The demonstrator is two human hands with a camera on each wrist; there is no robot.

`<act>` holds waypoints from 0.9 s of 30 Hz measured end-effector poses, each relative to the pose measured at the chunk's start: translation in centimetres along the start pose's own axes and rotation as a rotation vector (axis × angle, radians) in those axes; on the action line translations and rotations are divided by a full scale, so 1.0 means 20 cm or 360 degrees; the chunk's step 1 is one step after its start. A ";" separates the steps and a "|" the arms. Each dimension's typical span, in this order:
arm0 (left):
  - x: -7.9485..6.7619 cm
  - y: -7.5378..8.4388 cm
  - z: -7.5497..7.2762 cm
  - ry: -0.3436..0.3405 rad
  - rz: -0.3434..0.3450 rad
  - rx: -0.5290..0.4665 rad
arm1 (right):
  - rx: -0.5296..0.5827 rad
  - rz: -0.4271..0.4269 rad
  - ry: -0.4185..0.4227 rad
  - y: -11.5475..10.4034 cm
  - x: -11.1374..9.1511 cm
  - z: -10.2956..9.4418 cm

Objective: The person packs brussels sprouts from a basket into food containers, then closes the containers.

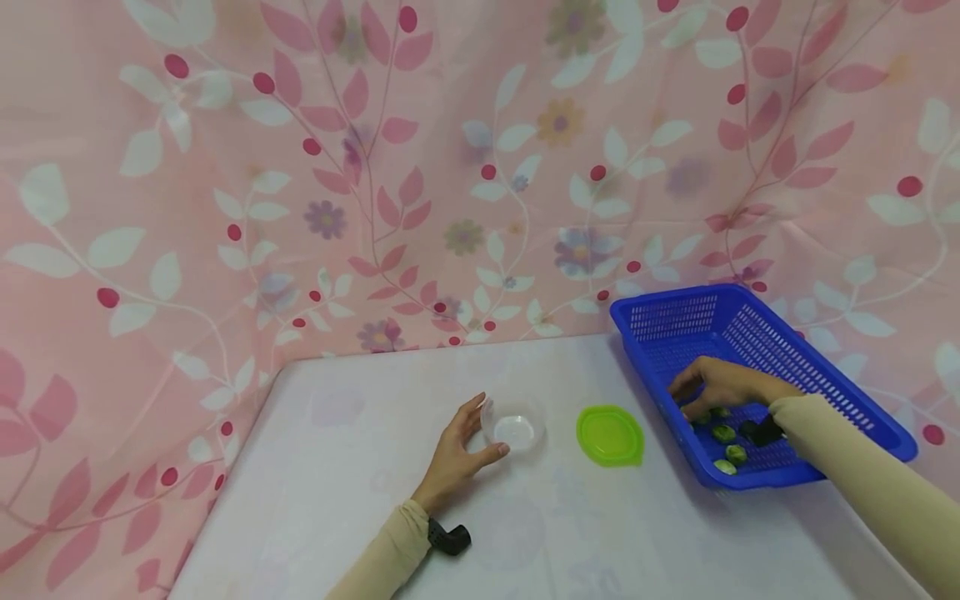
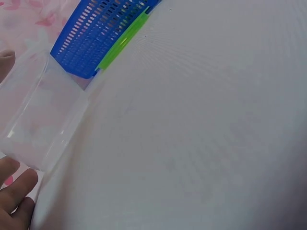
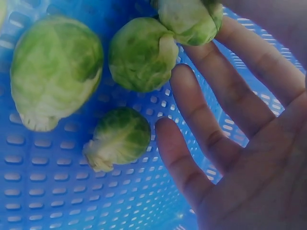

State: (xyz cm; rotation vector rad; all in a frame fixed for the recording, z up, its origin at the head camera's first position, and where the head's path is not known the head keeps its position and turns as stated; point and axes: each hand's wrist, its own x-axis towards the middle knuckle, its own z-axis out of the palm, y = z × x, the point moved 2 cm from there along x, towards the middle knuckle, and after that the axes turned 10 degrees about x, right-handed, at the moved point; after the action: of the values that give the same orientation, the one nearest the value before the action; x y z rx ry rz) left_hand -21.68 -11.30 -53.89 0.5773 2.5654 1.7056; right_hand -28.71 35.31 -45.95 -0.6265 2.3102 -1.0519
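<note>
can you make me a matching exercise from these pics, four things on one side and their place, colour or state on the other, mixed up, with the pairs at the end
Column 1
1. Clear plastic container
2. Lid
3. Basket
4. Brussels sprouts

Column 2
A. Lime green, lying flat on the white table
B. Green and rounded, several lying loose
C. Between the thumb and fingers of the left hand
D. Blue, with slotted walls and the right hand inside it

Pairs: 1-C, 2-A, 3-D, 4-B
</note>
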 end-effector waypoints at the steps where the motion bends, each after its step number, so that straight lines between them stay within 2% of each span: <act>1: 0.00 0.00 0.00 -0.0006 -0.0009 0.0014 | 0.0001 -0.0002 0.0001 0.00 0.00 0.00; 19: -0.01 -0.02 -0.01 -0.0029 -0.0015 0.0073 | -0.0086 0.0024 0.0046 0.00 0.05 0.02; 27: -0.01 -0.01 -0.01 -0.0026 -0.0005 0.0116 | -0.0067 0.0039 0.0019 -0.01 0.05 0.03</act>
State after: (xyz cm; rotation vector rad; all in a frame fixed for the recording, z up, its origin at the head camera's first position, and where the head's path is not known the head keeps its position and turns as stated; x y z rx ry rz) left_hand -21.65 -11.58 -54.08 0.5874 2.6251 1.6052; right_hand -29.09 34.32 -46.33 -0.6084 2.3501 -1.0006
